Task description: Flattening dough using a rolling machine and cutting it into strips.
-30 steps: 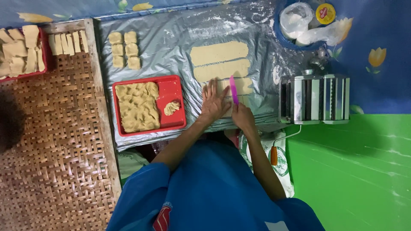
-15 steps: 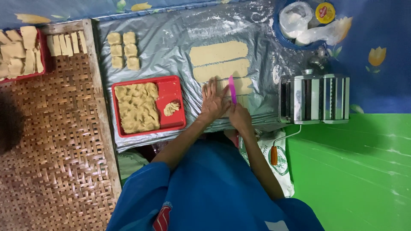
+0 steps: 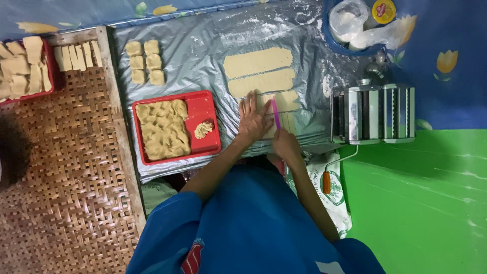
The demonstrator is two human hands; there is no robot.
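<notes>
At the far left a red tray [image 3: 46, 71] holds stacked pale dough squares [image 3: 23, 66], with thin cut strips [image 3: 76, 56] lined up beside it on the woven mat [image 3: 66, 177]. On the grey plastic sheet [image 3: 203, 56] sit six small dough blocks [image 3: 144, 62] in two columns. Below them a second red tray [image 3: 208, 109] carries a large lumpy slab of dough [image 3: 162, 129] and one small scrap [image 3: 203, 129].

The left hand [image 3: 253, 119] lies flat, fingers spread, palm down on the near end of a rolled dough sheet [image 3: 286, 101], pinning it to the plastic. That sheet is tan, thin and rectangular, dusted with flour; its part just beside the hands shows parallel cut lines. Two more long dough sheets [image 3: 258, 62] lie just beyond it, uncut and smooth.

The right hand [image 3: 286, 144] is closed around a pink cutter [image 3: 275, 112], whose blade stands on the dough beside the left hand's fingers.

Further right stands a metal pasta roller [image 3: 373, 112] with an orange-handled crank [image 3: 327, 180], and above it a blue bowl [image 3: 337, 43] holding plastic bags [image 3: 350, 20].
</notes>
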